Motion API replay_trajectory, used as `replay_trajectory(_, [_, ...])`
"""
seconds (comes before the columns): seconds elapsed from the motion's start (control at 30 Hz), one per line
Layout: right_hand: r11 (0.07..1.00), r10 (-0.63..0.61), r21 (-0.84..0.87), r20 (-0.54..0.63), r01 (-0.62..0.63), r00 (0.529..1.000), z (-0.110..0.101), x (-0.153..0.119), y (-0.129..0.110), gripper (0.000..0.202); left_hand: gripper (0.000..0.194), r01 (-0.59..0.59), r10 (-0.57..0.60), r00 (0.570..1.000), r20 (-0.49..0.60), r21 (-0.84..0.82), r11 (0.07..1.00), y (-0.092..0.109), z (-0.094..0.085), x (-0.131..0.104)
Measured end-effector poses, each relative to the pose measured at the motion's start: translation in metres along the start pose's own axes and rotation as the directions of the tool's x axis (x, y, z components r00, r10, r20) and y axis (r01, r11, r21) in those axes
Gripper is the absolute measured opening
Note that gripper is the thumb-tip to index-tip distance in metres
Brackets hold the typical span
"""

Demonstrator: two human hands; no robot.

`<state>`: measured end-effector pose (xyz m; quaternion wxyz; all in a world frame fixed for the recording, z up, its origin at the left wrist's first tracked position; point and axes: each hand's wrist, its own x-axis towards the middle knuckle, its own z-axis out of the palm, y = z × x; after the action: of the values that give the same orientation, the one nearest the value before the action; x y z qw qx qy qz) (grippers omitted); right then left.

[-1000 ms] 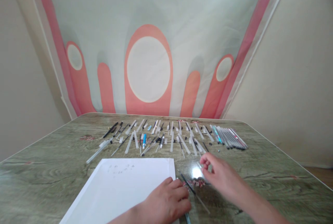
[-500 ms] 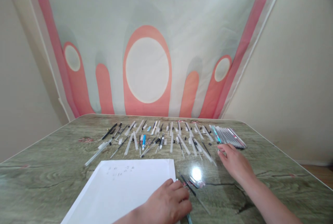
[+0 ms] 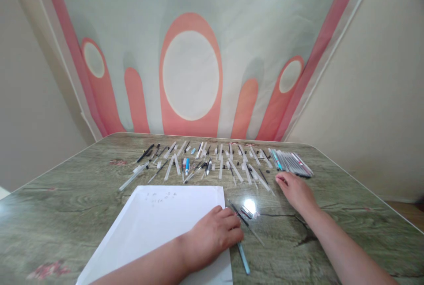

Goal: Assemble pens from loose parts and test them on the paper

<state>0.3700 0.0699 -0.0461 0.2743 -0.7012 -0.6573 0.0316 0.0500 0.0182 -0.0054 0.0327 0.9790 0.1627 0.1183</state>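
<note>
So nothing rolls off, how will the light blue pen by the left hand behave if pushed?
The light blue pen looks slim and straight, so probably light and stiff. Its rod-like shape may roll. The shiny table suggests it could slide, unless the left hand covering one end holds it.

- Table (image 3: 82, 212): wood-grained top, glossy enough to glare at five o'clock.
- Paper (image 3: 179, 210), seven o'clock: white, smooth, matt.
- Long barrel (image 3: 132, 178), eight o'clock: frosted, translucent plastic.
- Clear piece (image 3: 246, 212), five o'clock: shiny, plastic-looking.
- Backdrop (image 3: 238, 20), twelve o'clock: smooth, faintly creased; cloth or vinyl, unclear.
- Wall (image 3: 380, 99), three o'clock: matt.
</note>
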Motion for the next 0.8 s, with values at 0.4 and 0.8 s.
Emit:
replay_trajectory(0.4, [0.946, -0.273, 0.248, 0.267, 0.208, 0.924, 0.0, -0.048, -0.103, 0.012, 0.018, 0.084, -0.093, 0.995, -0.044, -0.17, 0.982, -0.013, 0.005, -0.004])
replay_trajectory(0.8, [0.941, -0.258, -0.11, 0.379, 0.32, 0.889, -0.009, -0.093, -0.112, 0.008, 0.013, 0.206, -0.21, 0.976, -0.051, -0.07, 0.976, -0.021, 0.009, -0.002])
